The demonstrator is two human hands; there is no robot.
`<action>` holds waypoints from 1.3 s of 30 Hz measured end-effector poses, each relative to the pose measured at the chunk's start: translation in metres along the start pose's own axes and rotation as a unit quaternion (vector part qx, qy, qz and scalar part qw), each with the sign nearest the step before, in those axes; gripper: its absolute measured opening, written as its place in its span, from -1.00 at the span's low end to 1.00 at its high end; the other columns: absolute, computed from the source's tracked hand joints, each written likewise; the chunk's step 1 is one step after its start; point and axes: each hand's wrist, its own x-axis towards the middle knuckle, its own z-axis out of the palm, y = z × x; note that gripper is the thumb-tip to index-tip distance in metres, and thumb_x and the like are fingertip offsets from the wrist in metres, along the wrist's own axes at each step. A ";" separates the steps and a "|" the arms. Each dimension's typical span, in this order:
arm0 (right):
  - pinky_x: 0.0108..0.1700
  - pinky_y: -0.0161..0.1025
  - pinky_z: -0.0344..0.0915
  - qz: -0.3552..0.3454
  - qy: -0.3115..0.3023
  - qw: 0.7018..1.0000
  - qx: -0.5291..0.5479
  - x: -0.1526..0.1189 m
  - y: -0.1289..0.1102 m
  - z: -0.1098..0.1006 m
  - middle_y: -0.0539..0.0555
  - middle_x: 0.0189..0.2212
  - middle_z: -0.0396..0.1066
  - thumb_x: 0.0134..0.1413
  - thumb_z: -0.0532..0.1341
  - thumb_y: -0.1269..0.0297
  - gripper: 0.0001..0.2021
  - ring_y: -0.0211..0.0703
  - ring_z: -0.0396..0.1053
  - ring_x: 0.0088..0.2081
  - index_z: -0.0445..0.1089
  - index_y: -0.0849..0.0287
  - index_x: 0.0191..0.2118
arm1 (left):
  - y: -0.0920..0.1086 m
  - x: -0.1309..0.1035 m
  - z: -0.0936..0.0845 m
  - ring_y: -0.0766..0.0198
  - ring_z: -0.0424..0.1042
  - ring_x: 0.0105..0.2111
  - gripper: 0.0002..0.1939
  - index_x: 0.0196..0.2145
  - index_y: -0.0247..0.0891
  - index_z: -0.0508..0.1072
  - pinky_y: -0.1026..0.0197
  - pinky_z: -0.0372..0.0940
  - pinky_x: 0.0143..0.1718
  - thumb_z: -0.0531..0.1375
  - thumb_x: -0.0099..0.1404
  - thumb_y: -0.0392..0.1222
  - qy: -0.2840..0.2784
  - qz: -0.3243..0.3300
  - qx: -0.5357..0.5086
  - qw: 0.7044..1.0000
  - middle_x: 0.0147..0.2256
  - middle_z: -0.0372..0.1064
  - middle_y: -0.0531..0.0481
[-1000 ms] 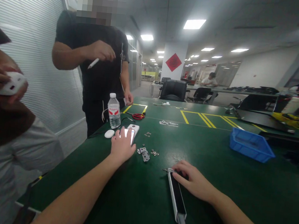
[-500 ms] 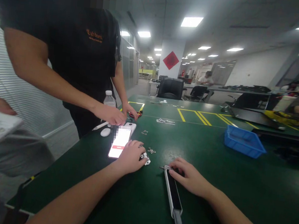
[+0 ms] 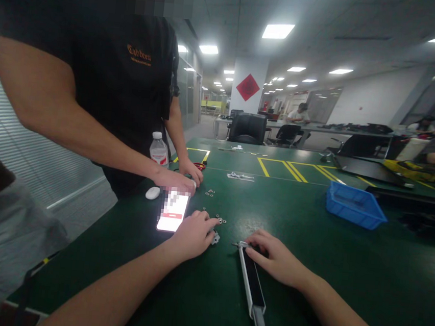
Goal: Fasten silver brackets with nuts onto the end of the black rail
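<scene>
The bench (image 3: 307,274) spans the lower and middle frame. At lower centre a device (image 3: 251,284) lies on it, the right grip (image 3: 266,252) at its far end. Left of that, the left grip (image 3: 195,232) lies over bracket parts (image 3: 216,238), with small rings (image 3: 220,219) just behind. Further left lies a phone (image 3: 173,215); behind it come a co-worker's hands (image 3: 177,181), what is beneath them being hard to make out, and a bottle (image 3: 159,149). A tray (image 3: 355,207) sits at right, a chair (image 3: 248,128) beyond the far edge.
</scene>
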 end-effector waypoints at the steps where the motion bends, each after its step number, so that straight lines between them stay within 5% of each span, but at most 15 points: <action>1: -0.25 -0.23 0.23 -0.001 0.001 1.000 0.001 0.000 0.000 0.000 0.08 -0.28 0.28 0.20 0.06 0.16 -0.75 -0.20 0.25 -0.31 0.41 0.15 -0.18 | 0.000 0.000 0.000 0.10 0.27 -0.13 -0.68 -0.03 -0.16 0.40 0.11 0.24 -0.15 0.01 0.30 -0.18 -0.002 0.004 0.003 1.000 -0.15 0.30 -0.11; 10: -0.26 -0.23 0.23 -0.010 0.006 1.000 0.000 0.000 0.000 -0.001 0.08 -0.30 0.28 0.20 0.06 0.15 -0.74 -0.20 0.26 -0.31 0.42 0.16 -0.19 | 0.008 -0.001 -0.006 0.12 0.27 -0.17 -0.74 -0.17 -0.20 0.45 0.13 0.24 -0.19 0.00 0.31 -0.18 -0.025 -0.004 0.013 1.000 -0.19 0.29 -0.11; 20: -0.25 -0.23 0.22 -0.010 0.022 1.000 -0.012 0.001 -0.001 0.001 0.08 -0.31 0.30 0.20 0.06 0.16 -0.74 -0.20 0.24 -0.32 0.42 0.16 -0.18 | 0.006 0.004 0.008 0.12 0.26 -0.13 -0.75 -0.16 -0.24 0.42 0.14 0.22 -0.14 0.01 0.34 -0.14 0.005 0.001 -0.013 1.000 -0.18 0.29 -0.10; 28: -0.26 -0.24 0.22 -0.007 0.021 1.000 -0.008 0.001 -0.002 0.001 0.07 -0.35 0.29 0.20 0.07 0.14 -0.74 -0.20 0.26 -0.33 0.43 0.16 -0.19 | 0.005 0.003 -0.002 0.13 0.27 -0.13 -0.81 -0.25 -0.26 0.42 0.15 0.23 -0.16 0.08 0.30 -0.12 -0.018 -0.018 -0.045 0.999 -0.20 0.31 -0.08; 39: -0.26 -0.25 0.22 -0.009 0.022 1.000 -0.007 0.001 0.000 0.003 0.07 -0.34 0.28 0.20 0.06 0.14 -0.73 -0.20 0.26 -0.32 0.42 0.17 -0.20 | 0.014 0.002 0.001 0.14 0.27 -0.12 -0.79 -0.16 -0.21 0.40 0.12 0.19 -0.13 0.01 0.34 -0.20 -0.012 0.017 -0.020 1.000 -0.15 0.32 -0.06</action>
